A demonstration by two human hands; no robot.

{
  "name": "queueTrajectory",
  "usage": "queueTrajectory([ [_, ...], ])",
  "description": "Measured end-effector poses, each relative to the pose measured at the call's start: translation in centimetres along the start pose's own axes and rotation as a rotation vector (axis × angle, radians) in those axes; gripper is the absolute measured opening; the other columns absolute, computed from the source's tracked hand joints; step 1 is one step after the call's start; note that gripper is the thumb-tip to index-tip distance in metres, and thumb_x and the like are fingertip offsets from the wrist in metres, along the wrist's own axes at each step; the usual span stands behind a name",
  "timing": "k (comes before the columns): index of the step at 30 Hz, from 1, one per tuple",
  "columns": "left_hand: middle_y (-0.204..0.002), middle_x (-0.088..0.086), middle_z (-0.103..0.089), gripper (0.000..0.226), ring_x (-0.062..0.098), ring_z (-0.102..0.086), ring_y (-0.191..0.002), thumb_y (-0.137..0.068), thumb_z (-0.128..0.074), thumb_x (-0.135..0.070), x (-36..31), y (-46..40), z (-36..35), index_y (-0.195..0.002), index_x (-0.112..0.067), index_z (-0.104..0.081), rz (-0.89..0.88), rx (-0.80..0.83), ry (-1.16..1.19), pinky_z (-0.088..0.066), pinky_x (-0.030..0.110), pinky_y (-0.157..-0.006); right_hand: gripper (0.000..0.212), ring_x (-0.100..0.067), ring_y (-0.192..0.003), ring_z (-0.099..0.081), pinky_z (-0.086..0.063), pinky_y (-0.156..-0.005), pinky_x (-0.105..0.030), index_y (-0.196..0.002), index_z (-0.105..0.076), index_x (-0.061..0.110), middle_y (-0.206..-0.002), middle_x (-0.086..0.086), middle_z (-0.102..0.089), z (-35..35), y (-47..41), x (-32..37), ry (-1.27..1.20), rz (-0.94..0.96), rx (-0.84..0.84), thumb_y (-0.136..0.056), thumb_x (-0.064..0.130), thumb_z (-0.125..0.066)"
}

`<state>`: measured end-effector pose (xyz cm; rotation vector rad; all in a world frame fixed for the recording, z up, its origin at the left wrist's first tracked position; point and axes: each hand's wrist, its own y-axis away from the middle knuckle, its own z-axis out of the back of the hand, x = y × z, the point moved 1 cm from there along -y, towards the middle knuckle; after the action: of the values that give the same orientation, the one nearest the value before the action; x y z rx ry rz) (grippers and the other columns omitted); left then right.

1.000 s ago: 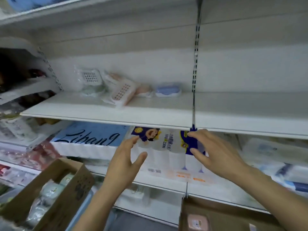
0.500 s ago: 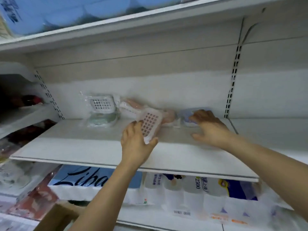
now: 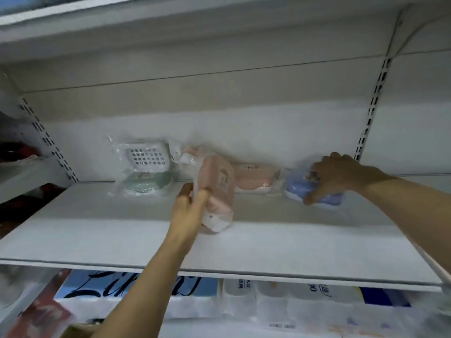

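On a white shelf (image 3: 122,235) lie several plastic-wrapped soap boxes. My left hand (image 3: 188,211) grips a pink soap box (image 3: 217,191), which stands tilted on its end near the shelf's middle. My right hand (image 3: 341,176) grips a blue soap box (image 3: 296,186) at the back right, lifting its near edge slightly. Between them a second pink soap box (image 3: 253,179) lies flat against the back wall. To the left a green soap box (image 3: 146,181) lies under a white perforated tray (image 3: 146,158) in clear wrap.
A slotted upright (image 3: 368,118) runs up the back wall right of my right hand. Toilet paper packs (image 3: 280,303) and a blue pack with script lettering (image 3: 136,286) fill the shelf below. A side shelf (image 3: 26,172) stands at the left. Another shelf hangs overhead.
The view has risen from the lower shelf to this one. Both hands reached in; the left took hold of the pink box and turned it upright, the right closed on the blue box.
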<state>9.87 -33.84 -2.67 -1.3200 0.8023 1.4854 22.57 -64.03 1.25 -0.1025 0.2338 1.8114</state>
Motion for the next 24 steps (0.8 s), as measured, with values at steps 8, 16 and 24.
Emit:
queueTrajectory([
  [8,-0.101,0.012,-0.074,0.033,0.035,-0.068,-0.1,-0.092,-0.043,-0.033,-0.6,0.2,1.0,-0.105,-0.015,-0.068,0.203,0.06,0.227,-0.054,0.053,-0.086,0.074,-0.011,-0.084,-0.054,-0.042,-0.065,-0.03,-0.113,-0.04,0.021,-0.097,0.009,-0.054,-2.4,4.0,1.0,-0.469,-0.102,0.014,-0.062,0.063,-0.074],
  [16,-0.102,0.015,-0.073,0.032,0.026,-0.068,-0.085,-0.098,-0.042,-0.031,-0.3,5.2,-0.4,-0.111,-0.012,-0.064,0.261,0.152,0.465,-0.052,0.043,-0.078,0.079,-0.01,-0.104,-0.055,-0.046,-0.083,-0.031,-0.122,-0.043,0.03,-0.117,0.016,-0.053,-2.8,10.1,1.9,-0.784,-0.059,-0.175,-0.058,0.065,-0.073],
  [24,-0.107,0.013,-0.07,0.023,0.025,-0.068,-0.091,-0.084,-0.058,-0.016,-2.0,12.7,-3.3,-0.107,-0.01,-0.06,0.197,0.242,0.49,-0.058,0.039,-0.068,0.07,-0.001,-0.09,-0.056,-0.046,-0.071,-0.024,-0.117,-0.042,0.033,-0.104,0.016,-0.054,-1.7,19.1,0.0,-0.932,-0.01,-0.347,-0.063,0.049,-0.083],
])
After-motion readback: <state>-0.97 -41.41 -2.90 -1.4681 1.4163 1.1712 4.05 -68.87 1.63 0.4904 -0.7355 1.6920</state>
